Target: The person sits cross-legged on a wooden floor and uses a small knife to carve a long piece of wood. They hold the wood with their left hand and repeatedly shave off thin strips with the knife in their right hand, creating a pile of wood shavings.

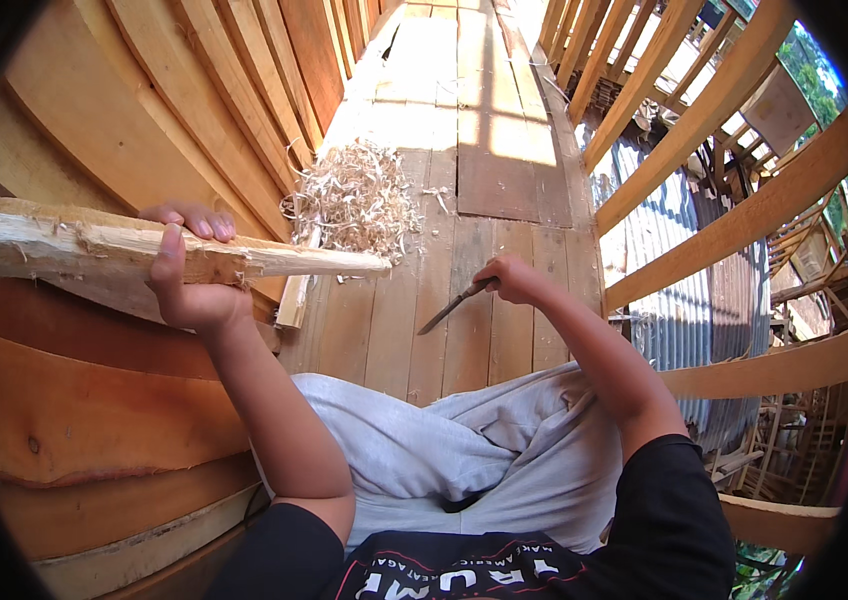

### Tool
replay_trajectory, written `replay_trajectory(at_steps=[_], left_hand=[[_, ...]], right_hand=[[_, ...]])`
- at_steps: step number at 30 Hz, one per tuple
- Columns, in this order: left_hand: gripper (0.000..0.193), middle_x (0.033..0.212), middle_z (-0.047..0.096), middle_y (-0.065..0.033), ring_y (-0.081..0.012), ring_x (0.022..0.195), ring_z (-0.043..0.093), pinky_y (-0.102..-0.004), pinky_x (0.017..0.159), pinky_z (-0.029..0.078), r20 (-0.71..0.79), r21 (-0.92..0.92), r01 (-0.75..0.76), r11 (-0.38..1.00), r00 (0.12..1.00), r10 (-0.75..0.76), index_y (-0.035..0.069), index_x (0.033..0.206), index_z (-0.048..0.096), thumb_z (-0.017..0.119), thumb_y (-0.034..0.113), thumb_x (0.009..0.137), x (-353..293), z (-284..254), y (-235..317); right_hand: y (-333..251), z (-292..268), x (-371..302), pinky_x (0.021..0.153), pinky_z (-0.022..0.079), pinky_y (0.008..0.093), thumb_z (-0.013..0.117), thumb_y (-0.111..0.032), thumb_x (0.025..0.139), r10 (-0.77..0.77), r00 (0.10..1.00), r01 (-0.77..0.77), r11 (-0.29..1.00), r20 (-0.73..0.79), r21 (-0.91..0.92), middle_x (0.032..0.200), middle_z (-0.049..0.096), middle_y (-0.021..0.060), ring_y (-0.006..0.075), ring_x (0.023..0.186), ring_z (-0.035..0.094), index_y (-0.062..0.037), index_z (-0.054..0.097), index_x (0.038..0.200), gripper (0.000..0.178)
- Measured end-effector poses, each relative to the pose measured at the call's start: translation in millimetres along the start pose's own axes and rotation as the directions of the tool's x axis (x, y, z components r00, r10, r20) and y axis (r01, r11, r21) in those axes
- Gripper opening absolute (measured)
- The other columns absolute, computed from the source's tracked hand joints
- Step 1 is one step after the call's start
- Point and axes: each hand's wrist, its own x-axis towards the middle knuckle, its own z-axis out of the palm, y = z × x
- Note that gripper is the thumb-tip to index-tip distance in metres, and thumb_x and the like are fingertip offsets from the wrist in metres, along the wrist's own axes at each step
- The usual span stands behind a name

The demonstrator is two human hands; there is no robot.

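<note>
My left hand (194, 275) is closed round a long, roughly hewn piece of wood (64, 245), thumb on the near side and fingers over the top. The wood reaches out of view at the left and narrows to a thin, pale, whittled end that points right. In my right hand (516, 278) is a knife (452, 305), gripped by its handle. Its dark blade slants down and left above the floorboards, apart from the wood. A heap of curled wood shavings (359, 200) lies on the floor just beyond the thin end.
Upright planks (214, 90) wall off my left side. On the right runs a railing of wooden slats (734, 240), with corrugated metal sheets (644, 250) beyond and below it. I sit on the plank floor (394, 330), legs folded in grey trousers (444, 440). Sunlight falls farther along the boards.
</note>
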Motion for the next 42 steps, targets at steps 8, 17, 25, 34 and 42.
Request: replay_trajectory(at_steps=[8, 17, 25, 34, 42], left_hand=[[0.025, 0.072, 0.045, -0.0053, -0.0163, 0.065, 0.044, -0.0327, 0.066, 0.038, 0.022, 0.047, 0.054, 0.997, 0.998, -0.055, 0.009, 0.09, 0.047, 0.055, 0.029, 0.079, 4.2, -14.6, -7.2], [0.027, 0.072, 0.045, -0.0066, -0.0165, 0.064, 0.043, -0.0311, 0.064, 0.039, 0.067, 0.001, 0.045, 0.999, 0.997, -0.045, 0.007, 0.091, 0.046, 0.055, 0.028, 0.076, 7.0, -15.3, -15.7], [0.028, 0.072, 0.045, -0.0073, -0.0175, 0.064, 0.044, -0.0312, 0.064, 0.039, 0.06, -0.001, 0.056, 0.998, 0.997, -0.056, 0.006, 0.091, 0.047, 0.056, 0.027, 0.075, 5.3, -13.7, -14.6], [0.022, 0.069, 0.047, -0.0078, -0.018, 0.061, 0.047, -0.0308, 0.06, 0.042, -0.007, -0.024, 0.055, 0.998, 0.998, -0.055, 0.006, 0.087, 0.05, 0.059, 0.021, 0.073, 6.0, -12.1, -13.1], [0.021, 0.072, 0.044, -0.0055, -0.0164, 0.065, 0.044, -0.0303, 0.063, 0.039, 0.058, -0.015, 0.091, 0.996, 0.994, -0.09, 0.008, 0.089, 0.048, 0.057, 0.024, 0.077, 2.7, -11.9, -14.4]], right_hand=[[47.3, -19.1, 83.1, 0.068, 0.049, 0.0402, 0.06, 0.011, 0.07, -0.166, 0.984, 0.159, 0.981, -0.058, -0.111, 0.076, 0.064, 0.0144, 0.0316, 0.076, 0.062, -0.0067, 0.073, 0.095, 0.033], [77.3, -71.1, 128.8, 0.07, 0.048, 0.0413, 0.063, 0.009, 0.072, -0.057, 0.989, 0.03, 0.981, -0.139, -0.191, 0.076, 0.063, 0.0144, 0.0326, 0.077, 0.06, -0.0095, 0.073, 0.092, 0.029], [50.3, -93.9, 111.5, 0.075, 0.049, 0.0417, 0.063, 0.004, 0.075, -0.043, 0.915, -0.093, 0.946, -0.401, -0.311, 0.086, 0.066, 0.0172, 0.0368, 0.083, 0.062, -0.0055, 0.071, 0.096, 0.025], [-11.0, -27.2, 65.9, 0.085, 0.047, 0.0487, 0.055, -0.01, 0.088, 0.586, 0.774, -0.534, 0.808, -0.239, 0.25, 0.106, 0.061, 0.0295, 0.0437, 0.102, 0.059, 0.004, 0.048, 0.113, 0.029], [-15.6, 28.4, 95.4, 0.085, 0.049, 0.0468, 0.054, -0.008, 0.089, 0.591, 0.71, -0.598, 0.793, -0.383, 0.115, 0.107, 0.063, 0.0261, 0.0397, 0.1, 0.062, -0.0012, 0.052, 0.122, 0.034]])
